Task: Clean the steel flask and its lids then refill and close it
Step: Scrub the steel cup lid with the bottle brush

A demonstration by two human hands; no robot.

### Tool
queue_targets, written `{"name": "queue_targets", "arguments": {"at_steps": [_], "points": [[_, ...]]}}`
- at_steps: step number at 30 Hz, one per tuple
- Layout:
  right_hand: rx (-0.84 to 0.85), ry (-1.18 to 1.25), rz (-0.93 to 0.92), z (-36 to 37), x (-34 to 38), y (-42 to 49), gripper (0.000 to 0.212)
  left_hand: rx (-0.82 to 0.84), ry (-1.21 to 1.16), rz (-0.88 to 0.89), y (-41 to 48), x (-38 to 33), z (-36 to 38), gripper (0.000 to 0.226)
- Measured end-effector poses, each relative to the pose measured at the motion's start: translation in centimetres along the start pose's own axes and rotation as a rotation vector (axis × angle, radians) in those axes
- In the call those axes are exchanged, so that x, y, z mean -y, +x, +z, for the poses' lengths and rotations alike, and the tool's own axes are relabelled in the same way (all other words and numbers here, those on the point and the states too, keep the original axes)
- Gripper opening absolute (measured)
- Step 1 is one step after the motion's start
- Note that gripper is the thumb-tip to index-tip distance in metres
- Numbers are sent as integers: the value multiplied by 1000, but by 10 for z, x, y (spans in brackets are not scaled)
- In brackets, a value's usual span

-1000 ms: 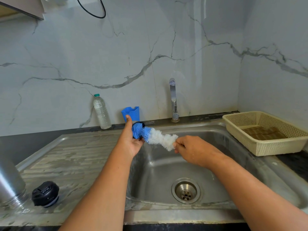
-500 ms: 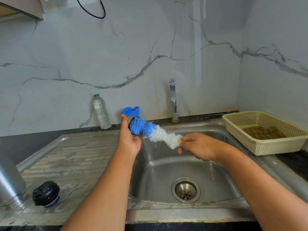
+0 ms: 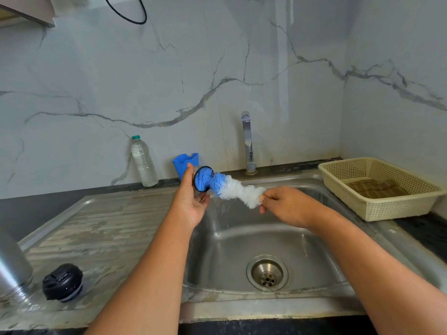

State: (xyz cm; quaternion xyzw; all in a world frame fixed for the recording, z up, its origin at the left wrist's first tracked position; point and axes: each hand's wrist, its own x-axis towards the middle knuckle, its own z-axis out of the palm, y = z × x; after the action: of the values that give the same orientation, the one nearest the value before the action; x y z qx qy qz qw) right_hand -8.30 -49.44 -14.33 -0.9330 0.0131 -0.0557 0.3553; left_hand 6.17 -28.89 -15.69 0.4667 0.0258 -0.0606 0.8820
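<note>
no legible text or brand anywhere, clear plastic bottle with nothing readable on it, raised marks on the black lid too small to make out

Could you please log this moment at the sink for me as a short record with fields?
Left hand: holds a black-rimmed round lid above the sink
Right hand: pinches the white end of the brush, whose blue end is pushed into the round lid
Steel flask: on the draining board, far left, partly out of frame
Black cap: on the draining board beside the flask
Tap: behind the sink, no stream visible
Back ledge: plastic bottle, blue holder
Right counter: cream basket
</note>
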Motion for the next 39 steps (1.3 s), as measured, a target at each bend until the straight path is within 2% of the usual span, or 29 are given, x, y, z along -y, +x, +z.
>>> {"name": "queue_targets", "arguments": {"at_steps": [2, 4, 7, 9, 11, 15, 17, 19, 21, 24, 27, 30, 32, 35, 39], "points": [[-32, -96, -15, -1, -2, 0, 32, -25, 32, -20, 6, 1, -6, 20], [-49, -222, -39, 1, -2, 0, 30, -38, 3, -45, 10, 1, -11, 16], [-33, -327, -60, 3, -2, 0, 26, -13, -61, -73, 11, -2, -12, 39], [-22, -334, -72, 5, -2, 1, 28, -19, -17, -59, 9, 0, -9, 48], [1, -260, -78, 7, -2, 2, 30, -31, -15, -33, 7, 2, -9, 48], [107, 33, -26, 3, 2, 0, 35, -59, -204, 94, 15, -8, -12, 49], [203, 235, 43, 3, 5, -2, 37, -49, -198, 151, 18, -9, -10, 43], [272, 365, 109, 6, 9, -4, 37, -16, -164, 127, 12, -3, -3, 42], [306, 446, 162, 5, 11, -7, 34, 9, -167, 78, 5, 1, 3, 40], [346, 502, 205, -6, 7, -9, 30, -8, -248, 97, 3, -4, 3, 39], [384, 503, 237, -6, 9, -10, 29, 35, -192, 101, -1, -3, 1, 35], [348, 481, 239, 2, 12, -8, 32, 68, -135, 47, -5, 1, 4, 32], [267, 415, 195, 0, 11, -8, 34, 20, -103, 69, -2, -3, 2, 25], [110, 100, 81, -3, 7, -6, 36, -83, -5, 62, 5, -5, -6, 17], [25, -194, -31, 3, 5, -3, 31, -68, 44, 12, 8, -4, -7, 47]]}}
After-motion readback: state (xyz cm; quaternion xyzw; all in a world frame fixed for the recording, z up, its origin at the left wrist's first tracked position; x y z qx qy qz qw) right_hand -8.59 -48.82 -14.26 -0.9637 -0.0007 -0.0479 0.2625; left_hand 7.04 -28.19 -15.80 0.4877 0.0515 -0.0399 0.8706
